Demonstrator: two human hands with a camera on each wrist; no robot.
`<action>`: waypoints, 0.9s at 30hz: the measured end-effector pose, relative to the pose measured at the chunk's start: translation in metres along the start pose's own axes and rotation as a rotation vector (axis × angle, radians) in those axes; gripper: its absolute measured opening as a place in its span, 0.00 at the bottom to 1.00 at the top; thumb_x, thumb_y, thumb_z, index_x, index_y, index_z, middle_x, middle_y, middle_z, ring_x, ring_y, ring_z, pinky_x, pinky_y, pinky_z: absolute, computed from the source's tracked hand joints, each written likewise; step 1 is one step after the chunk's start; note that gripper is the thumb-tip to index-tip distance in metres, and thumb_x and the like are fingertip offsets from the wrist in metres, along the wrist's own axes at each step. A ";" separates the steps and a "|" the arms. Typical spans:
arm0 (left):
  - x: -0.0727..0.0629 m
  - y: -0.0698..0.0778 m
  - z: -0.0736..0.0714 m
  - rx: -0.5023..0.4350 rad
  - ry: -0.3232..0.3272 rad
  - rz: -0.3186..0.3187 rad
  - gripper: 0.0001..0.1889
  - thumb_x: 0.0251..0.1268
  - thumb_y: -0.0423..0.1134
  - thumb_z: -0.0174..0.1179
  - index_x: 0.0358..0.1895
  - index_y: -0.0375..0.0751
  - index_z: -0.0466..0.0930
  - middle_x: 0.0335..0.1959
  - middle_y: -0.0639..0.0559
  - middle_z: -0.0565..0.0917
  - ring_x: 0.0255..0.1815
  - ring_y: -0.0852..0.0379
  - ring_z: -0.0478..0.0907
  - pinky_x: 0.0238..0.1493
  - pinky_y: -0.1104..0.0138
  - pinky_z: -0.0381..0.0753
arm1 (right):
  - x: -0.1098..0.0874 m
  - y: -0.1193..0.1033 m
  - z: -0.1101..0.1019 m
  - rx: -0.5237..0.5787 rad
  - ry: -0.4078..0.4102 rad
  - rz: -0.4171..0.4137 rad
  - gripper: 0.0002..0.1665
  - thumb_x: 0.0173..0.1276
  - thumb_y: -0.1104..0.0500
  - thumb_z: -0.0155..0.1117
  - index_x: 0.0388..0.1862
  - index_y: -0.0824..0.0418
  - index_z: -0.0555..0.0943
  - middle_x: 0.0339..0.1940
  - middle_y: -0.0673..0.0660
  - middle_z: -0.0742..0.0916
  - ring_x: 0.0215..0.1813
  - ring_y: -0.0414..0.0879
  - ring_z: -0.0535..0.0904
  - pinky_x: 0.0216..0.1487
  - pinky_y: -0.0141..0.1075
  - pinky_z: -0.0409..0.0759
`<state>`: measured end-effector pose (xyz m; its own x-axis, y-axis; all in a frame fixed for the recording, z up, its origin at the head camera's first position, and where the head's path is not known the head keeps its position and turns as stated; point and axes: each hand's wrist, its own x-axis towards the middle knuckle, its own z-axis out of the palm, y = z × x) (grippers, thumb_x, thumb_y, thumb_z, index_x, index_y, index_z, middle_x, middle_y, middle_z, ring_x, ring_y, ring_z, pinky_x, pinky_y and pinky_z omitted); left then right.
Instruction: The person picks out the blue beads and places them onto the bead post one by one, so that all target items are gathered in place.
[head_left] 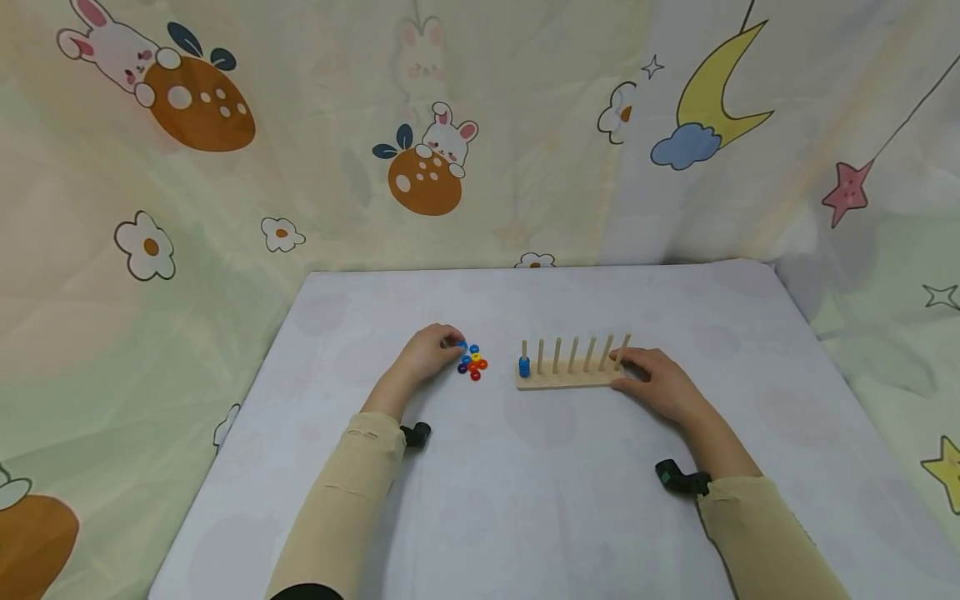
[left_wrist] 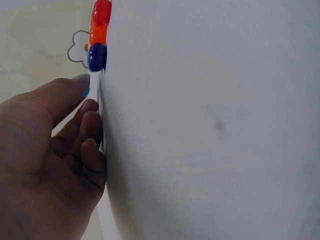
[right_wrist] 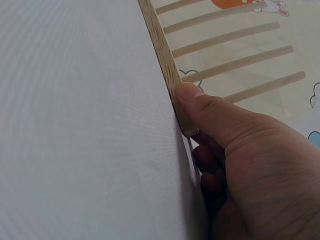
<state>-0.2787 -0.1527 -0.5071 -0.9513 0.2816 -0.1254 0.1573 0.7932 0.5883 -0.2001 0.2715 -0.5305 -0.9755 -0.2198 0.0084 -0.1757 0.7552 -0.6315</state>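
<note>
My left hand (head_left: pixel 429 352) is at the left edge of a small cluster of beads (head_left: pixel 476 357) in red, orange, yellow, blue and dark blue. Its thumb and index finger pinch a blue bead (head_left: pixel 462 344), mostly hidden; a sliver of blue shows between the fingertips in the left wrist view. My right hand (head_left: pixel 660 382) grips the right end of a wooden peg board (head_left: pixel 566 380), thumb on the near side in the right wrist view. Several upright pegs stand along the board. Blue beads (head_left: pixel 524 367) are stacked on its leftmost peg; the other pegs carry none.
Both things are on a white-covered table (head_left: pixel 540 500), the beads left of the board with a short gap between them. Behind the table's far edge hangs a printed cloth (head_left: pixel 525 167) with rabbits, flowers and a moon.
</note>
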 end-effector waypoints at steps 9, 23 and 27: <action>-0.003 0.005 -0.001 -0.038 0.033 -0.017 0.14 0.71 0.49 0.59 0.55 0.53 0.80 0.49 0.55 0.83 0.50 0.53 0.78 0.55 0.57 0.79 | -0.001 0.000 0.000 -0.007 -0.002 -0.015 0.31 0.66 0.41 0.67 0.64 0.52 0.77 0.67 0.62 0.78 0.69 0.62 0.68 0.68 0.62 0.62; -0.013 0.032 -0.004 -0.084 0.089 0.092 0.14 0.70 0.47 0.60 0.55 0.52 0.80 0.47 0.56 0.83 0.45 0.55 0.77 0.43 0.64 0.81 | 0.000 0.002 0.000 -0.008 -0.001 -0.010 0.31 0.66 0.41 0.67 0.64 0.50 0.77 0.67 0.61 0.78 0.70 0.62 0.68 0.69 0.61 0.62; -0.016 0.042 -0.002 -0.116 0.104 0.131 0.13 0.71 0.46 0.60 0.55 0.52 0.79 0.46 0.56 0.83 0.45 0.56 0.77 0.41 0.66 0.81 | 0.000 0.003 0.000 -0.009 0.002 -0.016 0.31 0.66 0.41 0.67 0.64 0.50 0.77 0.68 0.60 0.77 0.70 0.61 0.68 0.69 0.61 0.62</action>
<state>-0.2573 -0.1253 -0.4785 -0.9480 0.3160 0.0376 0.2554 0.6847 0.6827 -0.2008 0.2735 -0.5327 -0.9727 -0.2311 0.0199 -0.1927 0.7572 -0.6241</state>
